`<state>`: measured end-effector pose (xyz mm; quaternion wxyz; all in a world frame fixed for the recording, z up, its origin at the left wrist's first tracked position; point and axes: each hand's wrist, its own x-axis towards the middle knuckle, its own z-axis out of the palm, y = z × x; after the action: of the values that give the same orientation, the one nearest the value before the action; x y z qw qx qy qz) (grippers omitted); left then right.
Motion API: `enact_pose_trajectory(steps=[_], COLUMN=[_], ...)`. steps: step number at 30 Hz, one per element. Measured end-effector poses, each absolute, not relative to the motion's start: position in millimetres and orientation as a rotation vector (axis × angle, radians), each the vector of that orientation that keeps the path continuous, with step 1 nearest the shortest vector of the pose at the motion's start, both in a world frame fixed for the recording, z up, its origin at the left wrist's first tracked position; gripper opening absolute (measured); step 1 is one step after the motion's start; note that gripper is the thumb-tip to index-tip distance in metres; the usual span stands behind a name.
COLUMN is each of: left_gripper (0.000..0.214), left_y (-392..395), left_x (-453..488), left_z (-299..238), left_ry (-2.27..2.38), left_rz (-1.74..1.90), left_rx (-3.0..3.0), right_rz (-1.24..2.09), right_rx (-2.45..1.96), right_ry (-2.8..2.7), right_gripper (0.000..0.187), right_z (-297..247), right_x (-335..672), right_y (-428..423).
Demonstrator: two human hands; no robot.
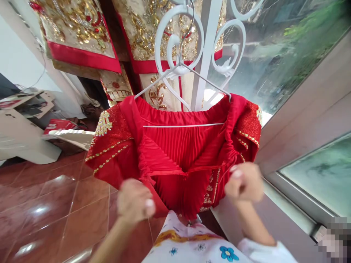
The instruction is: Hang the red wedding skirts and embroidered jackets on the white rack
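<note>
**Red garment gripped at both sides on a thin hanger**

Both hands are closed into fists on the lower front edge of the red garment (175, 153). The left hand (135, 201) bunches the cloth on its side. The right hand (244, 182) pinches a fold on the other, fingers curled tight. The garment hangs between the two hands and just above them, its top opened over a thin white hanger (205, 79) whose hook catches a scroll of the white stand (204, 47).

The trouble I judge most likely comes from a hard or uneven downward pull. That could bend the wire, slide the pleated cloth off one end, or lift the hook free, so the whole piece drops onto the tiled floor (55, 204). The gold beadwork (108, 155) on the sleeve lies near the left fist and could snag or shed beads. A tug toward the body might also rock the stand, with embroidered cream garments (79, 33) hanging just behind it
</note>
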<state>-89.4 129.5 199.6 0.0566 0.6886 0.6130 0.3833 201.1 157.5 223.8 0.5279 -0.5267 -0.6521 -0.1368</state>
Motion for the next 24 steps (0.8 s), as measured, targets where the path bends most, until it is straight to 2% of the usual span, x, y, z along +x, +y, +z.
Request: enact_pose_trajectory(steps=[3,6,10,12,17,21,24], left_gripper=[0.021,0.021,0.033,0.035,0.024,0.027,0.026], left_y=[118.6,137.6,163.7,169.2,169.8,161.3,156.3], left_x=[-30.4,5.6,12.8,11.8,13.7,13.7,14.1], left_z=[130.9,98.8,97.6,102.5,104.8,95.7,86.6], left_ry=[1.659,1.828,1.970,1.998,2.025,2.036,2.018], left_rz=[1.060,1.020,0.892,0.777,0.621,0.618,0.636], left_rx=[2.160,1.988,1.956,1.990,2.005,1.986,1.995], right_rz=[0.202,0.536,0.698,0.900,1.469,1.727,1.742], right_rx=[-1.402,-1.499,-1.456,-1.369,-1.188,-1.157,-1.149], right_ry=[-1.790,-1.782,-1.651,-1.498,-1.221,-1.111,-0.863], right_gripper=[0.029,0.028,0.030,0.027,0.036,0.036,0.033], right_z=[160.7,136.4,136.5,137.8,140.4,144.8,153.0], right_x=[163.4,135.7,123.5,121.8,118.5,115.9,111.1], right_y=[137.3,146.5,170.5,178.1,177.3,164.1,155.3])
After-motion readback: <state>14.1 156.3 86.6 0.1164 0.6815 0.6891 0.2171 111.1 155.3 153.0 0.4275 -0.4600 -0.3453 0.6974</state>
